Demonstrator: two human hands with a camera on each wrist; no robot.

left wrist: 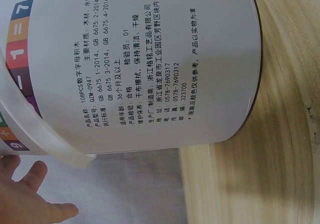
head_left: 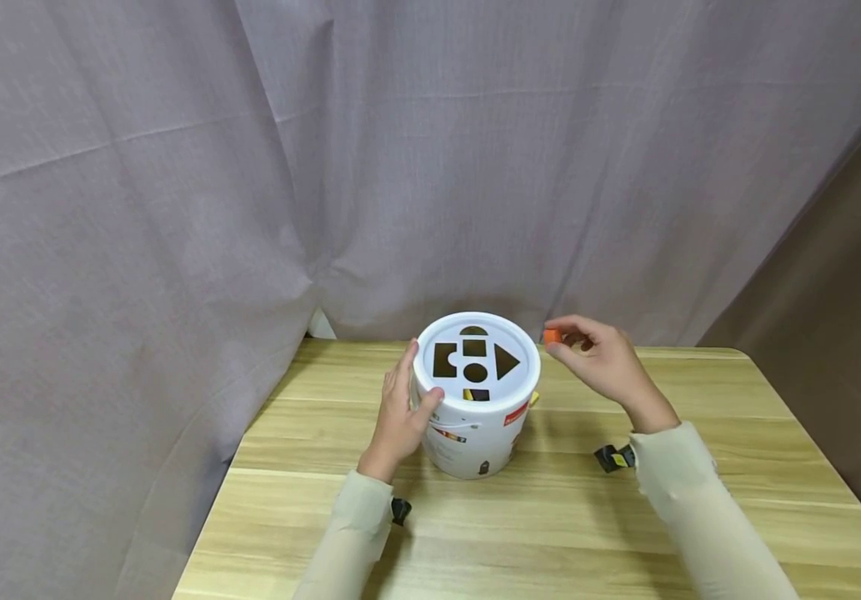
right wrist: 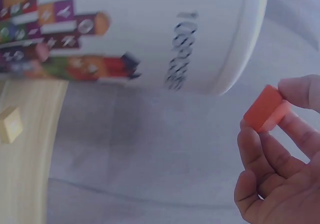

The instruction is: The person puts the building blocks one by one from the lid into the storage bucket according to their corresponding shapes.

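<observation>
My right hand [head_left: 601,364] pinched a small orange block [head_left: 552,337] between thumb and fingers [right wrist: 265,154], held in the air just right of the white shape-sorter bucket [head_left: 475,433] and level with its lid [head_left: 477,360]. My left hand [head_left: 400,412] lay against the bucket's left wall, fingers straight and close together, thumb on the rim. The bucket stood on the wooden worktop [head_left: 700,517], near its far edge. A pale yellow block [right wrist: 11,124] lay beside the bucket's base. I judged the risk was a mismatch: brought to the wrong cut-out or turned off-angle, the block could jam, or slip from so light a pinch and roll off the back.
</observation>
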